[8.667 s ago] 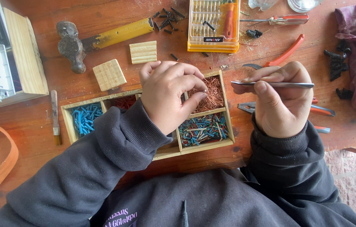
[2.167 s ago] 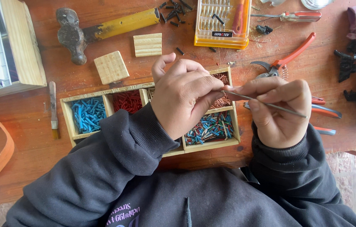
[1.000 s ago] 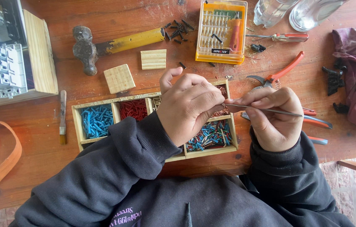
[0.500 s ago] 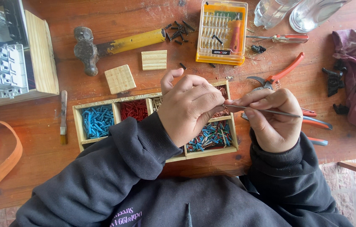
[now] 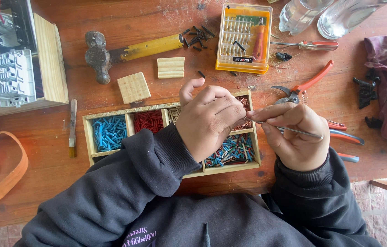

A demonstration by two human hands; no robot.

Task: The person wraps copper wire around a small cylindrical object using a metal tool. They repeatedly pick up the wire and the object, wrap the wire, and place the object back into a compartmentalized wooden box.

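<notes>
- Both arms wear a dark charcoal fleece sweatshirt (image 5: pixel 125 196) with long, loose sleeves.
- Each sleeve ends in a ribbed knit cuff (image 5: pixel 168 148) at the wrist.
- Pale purple printed lettering (image 5: pixel 141 237) sits on the chest, below the left cuff.
- Both hands are bare.

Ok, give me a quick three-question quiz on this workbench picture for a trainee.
1. True or false: the right hand holds metal tweezers.
2. What colour are the pieces in the leftmost compartment of the wooden tray? A) red B) blue C) black
3. Which tool lies above the two wooden blocks?

Key: 1 true. 2 B. 3 the hammer with the yellow handle.
</notes>
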